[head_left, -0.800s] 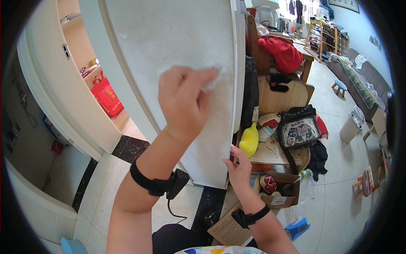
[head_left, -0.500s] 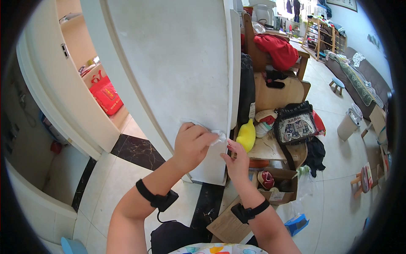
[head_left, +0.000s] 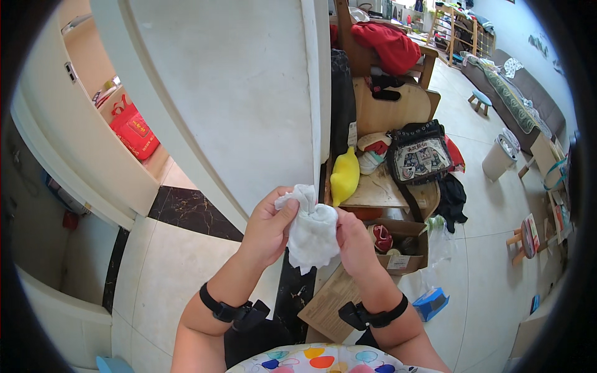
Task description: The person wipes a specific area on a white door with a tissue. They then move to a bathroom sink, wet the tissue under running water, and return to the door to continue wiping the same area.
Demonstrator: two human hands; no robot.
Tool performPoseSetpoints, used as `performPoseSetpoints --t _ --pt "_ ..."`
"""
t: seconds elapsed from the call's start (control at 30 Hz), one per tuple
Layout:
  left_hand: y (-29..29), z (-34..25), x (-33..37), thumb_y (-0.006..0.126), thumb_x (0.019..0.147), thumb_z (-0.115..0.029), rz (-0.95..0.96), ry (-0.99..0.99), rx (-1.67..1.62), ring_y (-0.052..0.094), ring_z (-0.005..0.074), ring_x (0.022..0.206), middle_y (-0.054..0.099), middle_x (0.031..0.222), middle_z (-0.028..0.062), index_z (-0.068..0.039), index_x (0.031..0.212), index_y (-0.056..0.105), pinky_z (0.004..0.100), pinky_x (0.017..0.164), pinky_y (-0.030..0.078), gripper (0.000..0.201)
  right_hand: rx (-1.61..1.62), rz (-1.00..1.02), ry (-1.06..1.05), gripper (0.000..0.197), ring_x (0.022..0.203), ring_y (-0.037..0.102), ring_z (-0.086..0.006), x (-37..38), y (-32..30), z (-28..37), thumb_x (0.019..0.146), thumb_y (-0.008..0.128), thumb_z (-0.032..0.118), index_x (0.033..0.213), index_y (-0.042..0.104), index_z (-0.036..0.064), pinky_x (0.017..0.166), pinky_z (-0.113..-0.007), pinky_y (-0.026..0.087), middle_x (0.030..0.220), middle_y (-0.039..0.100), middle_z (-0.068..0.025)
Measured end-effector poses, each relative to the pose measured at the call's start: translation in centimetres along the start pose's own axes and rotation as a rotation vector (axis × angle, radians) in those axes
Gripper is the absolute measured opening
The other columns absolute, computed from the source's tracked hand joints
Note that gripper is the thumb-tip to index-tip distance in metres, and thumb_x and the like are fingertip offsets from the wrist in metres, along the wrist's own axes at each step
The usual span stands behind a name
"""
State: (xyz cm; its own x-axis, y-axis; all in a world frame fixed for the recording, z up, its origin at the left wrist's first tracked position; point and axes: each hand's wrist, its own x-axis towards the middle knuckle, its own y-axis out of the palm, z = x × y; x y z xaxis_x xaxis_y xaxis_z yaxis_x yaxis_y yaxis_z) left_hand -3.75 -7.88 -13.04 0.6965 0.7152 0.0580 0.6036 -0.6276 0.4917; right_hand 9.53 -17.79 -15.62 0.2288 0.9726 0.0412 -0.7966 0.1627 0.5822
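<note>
Nearest is a white garment printed with bright coloured spots point(head_left: 320, 362), with both forearms reaching forward past it, a black strap holding a small black block on each. The left hand point(head_left: 264, 233) pinches the upper left corner of a crumpled, soft white cloth point(head_left: 314, 241) between thumb and fingers. The right hand point(head_left: 357, 245) holds the cloth's right edge with curled fingers, partly hidden behind it.

The cloth lies directly between the hands, about equally near to both. Its longer axis runs roughly away from the body, the ragged loose end hanging toward the person and the gathered end farther off.

Beneath the right forearm is a flat brown cardboard sheet point(head_left: 329, 308). Just beyond the cloth stands a smooth white door panel point(head_left: 242, 93); the hands overlap its lower right corner in view, and no contact shows.

To the right, an open brown cardboard box point(head_left: 407, 264) sits below the front edge of a worn wooden seat point(head_left: 375, 198). A yellow lemon-shaped plush point(head_left: 345, 177) rests at that seat's left edge, a black patterned bag point(head_left: 424, 152) toward its right edge. Farther off stands a pale grey bin point(head_left: 499, 160).
</note>
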Motion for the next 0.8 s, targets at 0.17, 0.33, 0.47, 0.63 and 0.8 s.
performPoseSetpoints --t 0.17,0.33,0.47,0.63,0.8 --pt "-1.1 0.1 -0.1 0.052 0.097 -0.019 -0.125 -0.097 0.054 0.060 0.0127 0.092 0.063 0.103 0.0060 -0.001 0.119 0.054 0.0287 0.081 0.050 0.028 -0.162 -0.112 -0.070 0.018 0.079 0.055 -0.0037 0.0 -0.1 0.0 0.092 0.060 0.017 0.103 0.060 0.0037 0.071 -0.020 0.044 0.091 0.061 0.0024" --pt "-1.5 -0.3 -0.8 0.057 0.092 -0.009 0.031 -0.156 0.037 0.061 0.0151 0.100 0.063 0.111 0.0089 -0.002 0.129 0.047 0.0282 0.087 0.049 0.039 0.004 -0.179 -0.165 0.013 0.081 0.056 -0.0040 0.3 -0.2 -0.1 0.091 0.061 0.015 0.100 0.060 0.0045 0.073 -0.021 0.045 0.091 0.062 0.0018" --pt "-1.2 -0.1 -1.2 0.061 0.085 0.003 0.007 -0.053 0.070 0.060 0.0162 0.104 0.062 0.115 0.0110 -0.003 0.139 0.036 0.0287 0.091 0.048 0.060 0.056 -0.187 -0.147 0.012 0.082 0.056 -0.0049 0.6 -0.3 -0.1 0.092 0.060 0.014 0.100 0.060 0.0047 0.075 -0.021 0.046 0.093 0.062 0.0009" --pt "-1.1 -0.1 -1.4 0.061 0.083 0.007 0.039 0.029 0.078 0.060 0.0140 0.102 0.063 0.111 0.0090 -0.006 0.143 0.030 0.0269 0.090 0.047 0.068 -0.093 -0.323 -0.157 0.015 0.091 0.057 -0.0109 0.8 0.3 -0.2 0.089 0.062 0.013 0.100 0.058 0.0036 0.080 -0.025 0.045 0.103 0.061 -0.0042" --pt "-0.9 -0.1 -1.5 0.060 0.084 0.008 0.030 0.032 0.050 0.060 0.0123 0.099 0.063 0.107 0.0070 -0.008 0.144 0.030 0.0248 0.088 0.047 0.069 -0.804 -0.237 -0.572 0.027 0.100 0.057 -0.0184 0.5 0.9 -0.2 0.082 0.067 0.013 0.106 0.058 0.0018 0.087 -0.032 0.044 0.109 0.060 -0.0101"
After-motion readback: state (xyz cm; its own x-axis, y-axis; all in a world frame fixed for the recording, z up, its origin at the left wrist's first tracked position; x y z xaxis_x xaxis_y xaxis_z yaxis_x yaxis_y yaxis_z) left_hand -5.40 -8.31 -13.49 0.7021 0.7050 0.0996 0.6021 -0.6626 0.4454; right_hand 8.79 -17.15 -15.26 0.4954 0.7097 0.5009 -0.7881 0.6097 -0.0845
